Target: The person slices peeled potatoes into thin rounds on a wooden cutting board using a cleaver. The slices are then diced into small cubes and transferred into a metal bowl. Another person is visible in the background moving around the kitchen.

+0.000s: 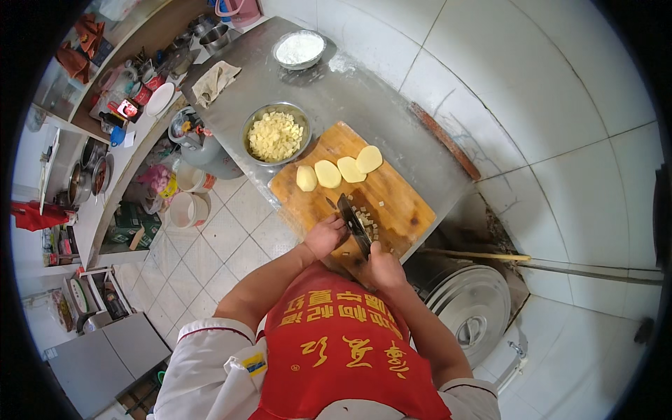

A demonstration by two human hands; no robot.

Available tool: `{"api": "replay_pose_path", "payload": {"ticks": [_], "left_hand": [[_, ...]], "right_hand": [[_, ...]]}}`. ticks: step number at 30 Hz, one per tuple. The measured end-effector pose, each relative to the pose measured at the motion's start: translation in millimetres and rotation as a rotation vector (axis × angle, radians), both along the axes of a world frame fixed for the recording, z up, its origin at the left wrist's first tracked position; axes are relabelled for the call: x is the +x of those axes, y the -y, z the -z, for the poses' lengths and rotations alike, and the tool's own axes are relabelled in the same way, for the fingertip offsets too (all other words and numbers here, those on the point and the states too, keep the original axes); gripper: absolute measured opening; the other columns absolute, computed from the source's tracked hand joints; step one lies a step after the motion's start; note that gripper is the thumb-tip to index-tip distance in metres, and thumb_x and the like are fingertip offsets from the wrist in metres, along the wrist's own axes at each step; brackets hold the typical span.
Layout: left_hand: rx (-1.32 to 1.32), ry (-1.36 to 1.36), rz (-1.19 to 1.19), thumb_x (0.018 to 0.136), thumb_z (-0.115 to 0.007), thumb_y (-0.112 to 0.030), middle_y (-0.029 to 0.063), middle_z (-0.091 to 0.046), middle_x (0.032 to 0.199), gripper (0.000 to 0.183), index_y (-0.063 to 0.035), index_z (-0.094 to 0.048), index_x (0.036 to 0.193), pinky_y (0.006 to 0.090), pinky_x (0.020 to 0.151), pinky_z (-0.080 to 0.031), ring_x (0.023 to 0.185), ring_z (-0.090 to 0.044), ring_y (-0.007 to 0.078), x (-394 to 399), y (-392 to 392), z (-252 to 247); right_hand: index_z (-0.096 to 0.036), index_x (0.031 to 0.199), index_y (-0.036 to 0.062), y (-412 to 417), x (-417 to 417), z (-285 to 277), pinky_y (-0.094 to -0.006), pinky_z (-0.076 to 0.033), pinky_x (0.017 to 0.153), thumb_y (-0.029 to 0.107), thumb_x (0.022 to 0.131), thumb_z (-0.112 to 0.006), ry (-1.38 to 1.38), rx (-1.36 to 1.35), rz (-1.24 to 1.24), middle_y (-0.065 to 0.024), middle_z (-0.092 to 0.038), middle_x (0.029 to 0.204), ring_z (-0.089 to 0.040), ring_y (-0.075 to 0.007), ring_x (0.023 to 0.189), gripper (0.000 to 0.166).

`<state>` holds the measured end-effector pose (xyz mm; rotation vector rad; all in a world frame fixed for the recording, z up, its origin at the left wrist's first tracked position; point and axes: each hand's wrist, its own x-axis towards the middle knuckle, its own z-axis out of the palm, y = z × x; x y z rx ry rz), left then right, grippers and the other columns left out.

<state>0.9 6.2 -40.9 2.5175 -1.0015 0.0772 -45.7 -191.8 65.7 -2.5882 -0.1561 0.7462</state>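
Note:
My right hand (386, 266) grips the handle of a cleaver (357, 226), its dark blade angled across a wooden cutting board (407, 210). Close against the blade's left side, my left hand (326, 235) has its fingers curled; whatever lies under them is hidden. Small potato cubes (365, 216) are scattered to the right of the blade. Several peeled, cut potato pieces (328, 174) lie in a row along the board's far part, two of them overlapping. Beyond the board's far left corner, a metal bowl (307, 137) holds a heap of diced potato (275, 137).
The board rests on a steel worktable (362, 102) against a tiled wall. A bowl of white powder (299, 48) and a crumpled cloth (216, 83) sit farther back. A gas cylinder (212, 160) and plastic buckets (188, 211) stand left; a lidded steel pot (493, 304) is at right.

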Motion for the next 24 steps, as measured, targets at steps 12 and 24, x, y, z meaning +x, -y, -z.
{"api": "replay_pose_path", "payload": {"ticks": [12, 24], "left_hand": [[-0.059, -0.023, -0.084, 0.076, -0.064, -0.018, 0.0079, -0.055, 0.086, 0.013, -0.0071, -0.062, 0.084, 0.0346, 0.073, -0.049, 0.084, -0.057, 0.026, -8, 1, 3], [-0.072, -0.033, -0.08, 0.077, -0.063, -0.016, 0.0084, -0.055, 0.086, 0.011, -0.0074, -0.061, 0.083, 0.0359, 0.072, -0.049, 0.083, -0.057, 0.0268, -9, -2, 1]], "right_hand": [[-0.041, 0.102, -0.0028, -1, -9, 40, -0.0509, -0.05, 0.058, 0.038, 0.082, -0.064, 0.033, 0.012, 0.018, -0.0265, -0.063, 0.071, -0.063, -0.0437, 0.067, 0.051], [-0.042, 0.101, -0.0028, -4, -8, 24, -0.0538, -0.049, 0.061, 0.022, 0.085, -0.055, 0.04, 0.019, -0.033, -0.0287, -0.062, 0.072, -0.063, -0.0455, 0.07, 0.032]]}}
